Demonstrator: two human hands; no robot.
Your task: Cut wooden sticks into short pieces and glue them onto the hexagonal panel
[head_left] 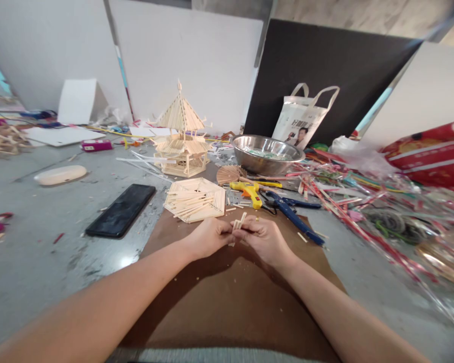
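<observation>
Over the brown mat (pixel 227 302), my left hand (pixel 212 237) and my right hand (pixel 263 239) meet with their fingertips closed on a small bundle of short wooden sticks (pixel 239 223). Some of the sticks poke up between the fingers; the rest are hidden. Just beyond my left hand lies a hexagonal stick panel (pixel 170 204) with loose thin sticks (pixel 196 199) on it. A yellow glue gun (pixel 251 193) rests past my right hand, and blue-handled pliers (pixel 297 217) lie to the right of it.
A stick pagoda model (pixel 181 146) stands behind the panel, beside a steel bowl (pixel 267 154). At left are a black phone (pixel 121 210) and a white oval case (pixel 60 175). Red and clear plastic strips (pixel 348 222) clutter the right. A paper bag (pixel 300 121) stands behind.
</observation>
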